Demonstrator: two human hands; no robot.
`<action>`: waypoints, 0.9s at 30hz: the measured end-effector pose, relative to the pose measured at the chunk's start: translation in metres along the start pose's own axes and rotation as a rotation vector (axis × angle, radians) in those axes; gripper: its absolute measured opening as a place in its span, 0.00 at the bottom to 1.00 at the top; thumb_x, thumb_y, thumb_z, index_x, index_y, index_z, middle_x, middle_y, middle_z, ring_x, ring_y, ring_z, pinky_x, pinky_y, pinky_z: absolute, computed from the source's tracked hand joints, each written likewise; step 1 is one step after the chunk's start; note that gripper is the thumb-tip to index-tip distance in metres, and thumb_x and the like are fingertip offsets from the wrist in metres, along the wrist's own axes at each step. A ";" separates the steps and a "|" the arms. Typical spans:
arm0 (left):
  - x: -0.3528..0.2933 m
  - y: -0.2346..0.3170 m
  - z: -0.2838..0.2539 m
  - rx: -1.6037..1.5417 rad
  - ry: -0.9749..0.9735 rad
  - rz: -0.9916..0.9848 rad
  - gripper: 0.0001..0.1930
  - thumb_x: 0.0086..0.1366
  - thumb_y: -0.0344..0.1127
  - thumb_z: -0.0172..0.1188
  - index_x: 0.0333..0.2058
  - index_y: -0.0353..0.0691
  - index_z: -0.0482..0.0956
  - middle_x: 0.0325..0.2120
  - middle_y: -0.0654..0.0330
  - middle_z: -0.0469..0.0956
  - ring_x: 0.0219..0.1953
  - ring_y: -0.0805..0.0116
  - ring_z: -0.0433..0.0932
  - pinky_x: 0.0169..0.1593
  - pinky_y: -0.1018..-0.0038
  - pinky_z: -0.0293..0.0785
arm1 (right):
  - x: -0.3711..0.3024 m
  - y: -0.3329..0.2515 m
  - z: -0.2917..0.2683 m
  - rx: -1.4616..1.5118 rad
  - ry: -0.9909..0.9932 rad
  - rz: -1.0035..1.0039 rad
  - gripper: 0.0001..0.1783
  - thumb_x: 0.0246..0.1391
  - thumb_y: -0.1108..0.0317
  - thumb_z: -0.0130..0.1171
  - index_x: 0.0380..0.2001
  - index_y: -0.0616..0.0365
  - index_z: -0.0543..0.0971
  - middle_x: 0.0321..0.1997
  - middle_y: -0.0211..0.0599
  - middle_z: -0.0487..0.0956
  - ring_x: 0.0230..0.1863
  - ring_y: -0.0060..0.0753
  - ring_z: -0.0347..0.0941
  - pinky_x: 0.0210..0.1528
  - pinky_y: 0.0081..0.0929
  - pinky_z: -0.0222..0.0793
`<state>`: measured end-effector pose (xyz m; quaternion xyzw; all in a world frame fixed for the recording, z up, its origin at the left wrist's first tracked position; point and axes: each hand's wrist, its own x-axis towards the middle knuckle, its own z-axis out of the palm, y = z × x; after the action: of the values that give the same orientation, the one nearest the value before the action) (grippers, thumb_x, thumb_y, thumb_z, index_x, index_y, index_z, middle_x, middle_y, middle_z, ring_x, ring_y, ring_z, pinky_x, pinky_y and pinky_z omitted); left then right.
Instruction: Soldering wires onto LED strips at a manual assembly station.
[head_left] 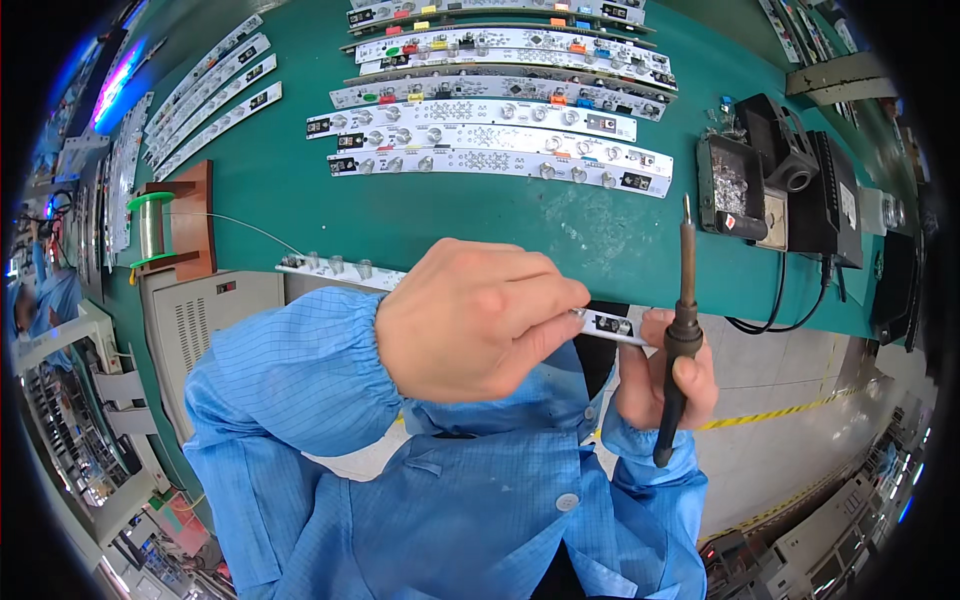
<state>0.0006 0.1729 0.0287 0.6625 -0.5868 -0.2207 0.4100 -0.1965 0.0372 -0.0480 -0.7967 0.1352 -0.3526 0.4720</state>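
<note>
A long white circuit board strip [345, 268] with silver cylindrical parts extends from the bench edge, passing beneath my left hand [480, 320]. The fingers of that hand are pinched together near the strip's right part, beside a small silver part; whatever is between the fingertips is hidden. My right hand [660, 380] grips a soldering iron [683, 345] with a dark handle, its metal tip pointing up and away from me. The same hand's fingers also touch the strip's right end [612, 326], where a black connector shows. The strip's middle is covered by my left hand.
Several circuit board strips [500, 163] lie in rows at the back of the green bench [450, 220], more at far left [225, 128]. A solder wire spool [151, 230] sits on a brown stand at left. A soldering iron holder [790, 150] and black box [838, 200] with cables stand at right.
</note>
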 end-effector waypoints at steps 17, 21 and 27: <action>-0.025 -0.024 0.047 0.551 0.329 0.226 0.13 0.39 0.31 0.64 0.28 0.38 0.78 0.27 0.61 0.73 0.29 0.64 0.72 0.29 0.70 0.66 | 0.051 0.013 0.027 -0.254 0.032 -0.040 0.25 0.38 0.86 0.60 0.44 0.62 0.72 0.38 0.45 0.79 0.34 0.39 0.75 0.42 0.30 0.64; -0.034 -0.033 0.054 0.650 0.294 0.237 0.12 0.40 0.33 0.63 0.27 0.37 0.78 0.26 0.61 0.73 0.28 0.66 0.70 0.28 0.70 0.63 | 0.055 0.010 0.030 -0.321 -0.021 -0.119 0.24 0.44 0.86 0.58 0.48 0.63 0.71 0.39 0.45 0.78 0.39 0.31 0.71 0.39 0.22 0.69; -0.045 -0.012 0.065 0.240 0.361 0.263 0.09 0.42 0.28 0.64 0.25 0.35 0.77 0.23 0.59 0.73 0.22 0.66 0.72 0.22 0.74 0.63 | 0.047 0.015 0.029 -0.360 0.048 -0.089 0.21 0.41 0.82 0.59 0.43 0.61 0.74 0.38 0.44 0.79 0.37 0.37 0.75 0.42 0.31 0.62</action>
<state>-0.0520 0.1972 -0.0259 0.6531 -0.6071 0.0279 0.4517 -0.1408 0.0228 -0.0497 -0.8647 0.1721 -0.3622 0.3024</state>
